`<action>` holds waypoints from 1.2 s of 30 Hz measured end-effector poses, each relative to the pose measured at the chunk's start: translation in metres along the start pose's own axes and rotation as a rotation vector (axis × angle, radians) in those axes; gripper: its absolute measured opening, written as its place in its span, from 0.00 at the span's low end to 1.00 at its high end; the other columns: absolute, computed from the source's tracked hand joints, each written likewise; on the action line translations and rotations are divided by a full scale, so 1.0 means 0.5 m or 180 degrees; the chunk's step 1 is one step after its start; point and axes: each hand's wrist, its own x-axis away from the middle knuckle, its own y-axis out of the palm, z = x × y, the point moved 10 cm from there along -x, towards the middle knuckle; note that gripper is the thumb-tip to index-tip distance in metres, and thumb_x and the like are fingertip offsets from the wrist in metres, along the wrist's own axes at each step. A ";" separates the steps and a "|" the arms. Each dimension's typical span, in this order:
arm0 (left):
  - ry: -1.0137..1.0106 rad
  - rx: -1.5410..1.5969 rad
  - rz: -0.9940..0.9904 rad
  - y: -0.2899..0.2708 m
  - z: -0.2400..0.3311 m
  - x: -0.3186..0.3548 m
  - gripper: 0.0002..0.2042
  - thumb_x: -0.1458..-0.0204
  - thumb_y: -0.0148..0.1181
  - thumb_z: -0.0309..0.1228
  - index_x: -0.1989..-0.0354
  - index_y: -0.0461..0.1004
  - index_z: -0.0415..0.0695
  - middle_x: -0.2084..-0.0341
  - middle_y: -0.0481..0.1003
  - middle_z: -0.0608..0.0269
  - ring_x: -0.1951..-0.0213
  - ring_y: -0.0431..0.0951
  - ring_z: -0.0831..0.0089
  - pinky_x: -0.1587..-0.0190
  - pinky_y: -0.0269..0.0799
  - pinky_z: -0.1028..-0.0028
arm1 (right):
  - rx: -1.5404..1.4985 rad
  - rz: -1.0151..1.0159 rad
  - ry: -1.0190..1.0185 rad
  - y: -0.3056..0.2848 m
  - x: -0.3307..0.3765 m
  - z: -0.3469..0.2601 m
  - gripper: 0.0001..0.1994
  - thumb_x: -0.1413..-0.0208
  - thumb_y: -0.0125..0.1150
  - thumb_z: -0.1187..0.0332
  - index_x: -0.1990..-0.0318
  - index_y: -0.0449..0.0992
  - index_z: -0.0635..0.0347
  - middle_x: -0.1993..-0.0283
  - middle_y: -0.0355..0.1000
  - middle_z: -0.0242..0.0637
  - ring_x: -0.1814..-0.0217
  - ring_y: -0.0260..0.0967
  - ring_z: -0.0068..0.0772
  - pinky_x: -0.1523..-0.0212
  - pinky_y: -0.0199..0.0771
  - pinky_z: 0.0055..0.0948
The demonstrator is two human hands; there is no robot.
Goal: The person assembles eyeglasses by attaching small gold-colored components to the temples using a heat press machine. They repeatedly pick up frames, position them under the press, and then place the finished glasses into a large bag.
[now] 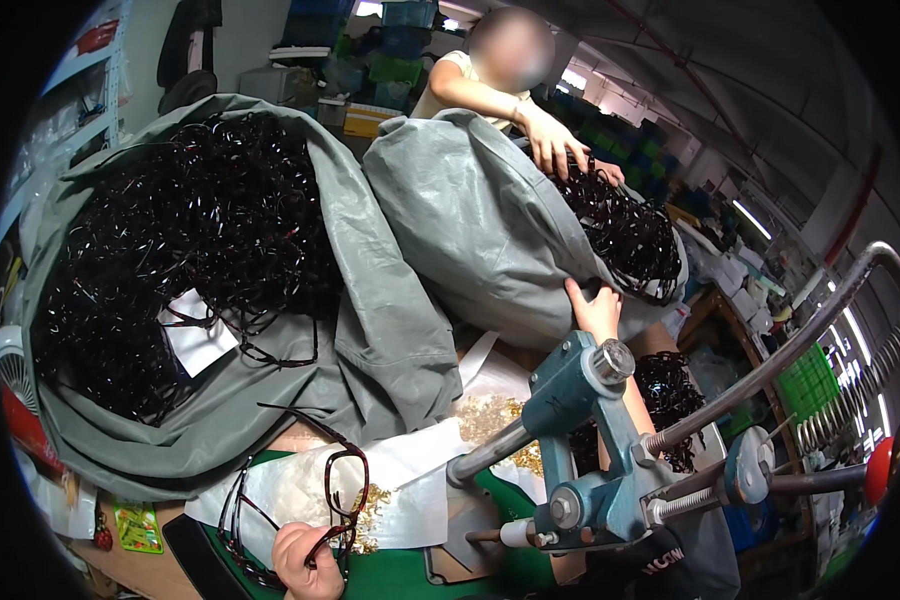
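Dark tortoiseshell eyeglass frames [359, 490] are in my left hand [308, 562], its fingers closed on them low over the green mat. More than one frame seems to be held, their arms spreading left. My right hand [598, 312] reaches past the press to a grey cloth sack [470, 215], thumb against the cloth and fingers bent at its edge. Dark eyeglass frames [625, 235] fill that sack's mouth. A second person's hand [550, 138] reaches into them from the far side. At left, another grey sack [385, 345] holds a large heap of dark frames [210, 210].
A teal metal hand press [580, 400] with a curved bar and spring stands at front right. Small gold-coloured parts [372, 520] lie on white sheets [410, 500] over the green mat [390, 575]. A white slip [202, 335] rests on the left heap. A green crate [808, 385] stands far right.
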 end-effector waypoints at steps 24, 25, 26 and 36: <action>-0.1337 0.0882 -0.0565 0.037 -0.070 0.021 0.10 0.53 0.51 0.21 0.63 0.74 0.35 0.74 0.75 0.55 0.73 0.74 0.64 0.70 0.70 0.68 | -0.3230 -0.0429 0.1038 -0.059 0.121 0.184 0.27 0.49 0.57 0.52 0.52 0.63 0.67 0.51 0.64 0.42 0.50 0.62 0.34 0.49 0.61 0.33; -0.1536 0.0436 -0.1006 0.048 -0.109 0.050 0.14 0.51 0.56 0.28 0.57 0.72 0.34 0.65 0.74 0.52 0.65 0.74 0.63 0.63 0.70 0.67 | -0.3417 -0.0333 0.1207 -0.060 0.103 0.200 0.29 0.49 0.56 0.50 0.50 0.61 0.66 0.49 0.62 0.42 0.48 0.60 0.34 0.48 0.58 0.34; -0.1313 0.0503 -0.0762 0.044 -0.097 0.044 0.12 0.50 0.53 0.27 0.59 0.71 0.34 0.68 0.72 0.55 0.70 0.70 0.68 0.67 0.65 0.71 | -0.3560 -0.0231 0.1349 -0.061 0.082 0.211 0.30 0.49 0.55 0.49 0.48 0.58 0.65 0.46 0.59 0.42 0.46 0.57 0.35 0.46 0.56 0.35; -0.0135 0.0387 -0.0200 0.039 -0.013 0.001 0.06 0.49 0.49 0.24 0.65 0.69 0.34 0.78 0.69 0.56 0.78 0.65 0.70 0.75 0.59 0.75 | -0.3761 0.0320 0.0979 -0.035 -0.213 0.105 0.43 0.47 0.47 0.37 0.32 0.41 0.54 0.30 0.44 0.40 0.29 0.42 0.36 0.33 0.41 0.40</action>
